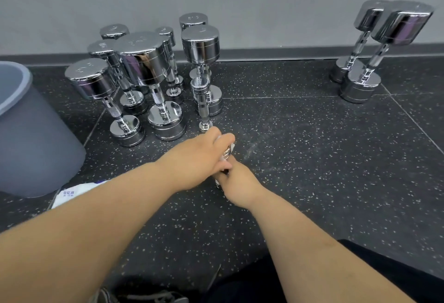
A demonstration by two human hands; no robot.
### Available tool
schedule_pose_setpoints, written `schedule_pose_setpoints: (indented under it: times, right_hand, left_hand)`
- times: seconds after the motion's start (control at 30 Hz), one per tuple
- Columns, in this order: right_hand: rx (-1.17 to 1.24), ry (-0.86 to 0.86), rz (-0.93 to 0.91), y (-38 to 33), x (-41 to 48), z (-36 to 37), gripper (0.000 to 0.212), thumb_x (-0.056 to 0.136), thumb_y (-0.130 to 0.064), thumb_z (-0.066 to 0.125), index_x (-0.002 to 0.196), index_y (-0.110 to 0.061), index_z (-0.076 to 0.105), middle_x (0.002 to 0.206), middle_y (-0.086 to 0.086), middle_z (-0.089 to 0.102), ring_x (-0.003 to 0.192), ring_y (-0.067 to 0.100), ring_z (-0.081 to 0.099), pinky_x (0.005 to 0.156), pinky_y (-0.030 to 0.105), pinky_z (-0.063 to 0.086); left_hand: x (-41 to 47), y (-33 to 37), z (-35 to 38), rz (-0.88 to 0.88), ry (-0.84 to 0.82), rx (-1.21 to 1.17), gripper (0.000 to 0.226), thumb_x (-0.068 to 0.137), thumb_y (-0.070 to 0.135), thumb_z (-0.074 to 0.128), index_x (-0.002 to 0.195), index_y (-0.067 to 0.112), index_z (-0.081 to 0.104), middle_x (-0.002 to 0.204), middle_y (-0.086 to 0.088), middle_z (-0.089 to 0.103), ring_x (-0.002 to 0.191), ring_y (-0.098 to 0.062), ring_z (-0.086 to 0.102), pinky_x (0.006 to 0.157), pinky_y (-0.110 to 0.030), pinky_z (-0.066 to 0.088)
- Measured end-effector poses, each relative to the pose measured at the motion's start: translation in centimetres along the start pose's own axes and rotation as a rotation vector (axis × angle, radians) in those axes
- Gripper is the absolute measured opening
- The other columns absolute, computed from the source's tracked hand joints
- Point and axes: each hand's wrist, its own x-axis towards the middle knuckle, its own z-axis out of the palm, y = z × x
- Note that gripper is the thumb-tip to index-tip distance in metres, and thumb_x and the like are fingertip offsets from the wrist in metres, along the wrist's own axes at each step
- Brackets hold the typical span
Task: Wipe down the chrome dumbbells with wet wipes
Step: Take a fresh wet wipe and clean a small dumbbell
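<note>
Wipes pack (72, 194) — blue characters illegible; dumbbells (144, 62) stamped, blurred.

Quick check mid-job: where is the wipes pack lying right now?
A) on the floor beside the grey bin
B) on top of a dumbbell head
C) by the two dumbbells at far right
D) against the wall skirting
A: the white wipes pack lies on the floor next to the grey bin, partly hidden by the left forearm, while the left hand and right hand grip the small dumbbell.

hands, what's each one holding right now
Left hand: curled round a wipe on the small dumbbell.
Right hand: grips that dumbbell's lower end.
</note>
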Motion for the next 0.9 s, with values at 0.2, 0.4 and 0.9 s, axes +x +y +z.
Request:
schedule_pose_setpoints:
  times: [0.2,0.4,0.9]
  right_hand:
    - [-0.025,0.006,0.025,0.3,0.0,0.0,0.024,0.102,-0.028,0.048,0.119,-0.011,0.053,0.085,-0.002,0.057,0.083,0.023,0.051,0.068,0.029,0.036]
    - [-0.045,0.017,0.012,0.2,-0.2,-0.1,0.009,0.101,-0.02,0.047,0.094,-0.016,0.042,0.069,-0.007,0.045,0.062,0.011,0.042,0.051,0.02,0.028]
    - [-0.05,-0.011,-0.085,-3.4,-1.5,-1.5,0.016,0.096,-0.036,0.06,0.092,-0.024,0.05,0.087,-0.007,0.057,0.078,0.014,0.052,0.069,0.03,0.043]
  left_hand:
    - [2.5,2.0,-2.5,-0.116,-0.052,0.326,0.032,0.104,0.049,0.024,0.104,0.02,0.039,0.078,0.003,0.04,0.076,-0.025,0.044,0.06,-0.034,0.034]
    - [3.5,2.7,-0.7,-0.26,0.028,0.088,0.022,0.104,0.026,0.031,0.107,0.015,0.05,0.108,-0.005,0.052,0.085,-0.031,0.051,0.068,-0.037,0.039]
    - [-0.1,0.3,-1.9,-0.688,0.36,-1.212,0.039,0.104,0.044,0.035,0.079,0.02,0.051,0.066,-0.001,0.046,0.052,-0.015,0.038,0.055,-0.028,0.032]
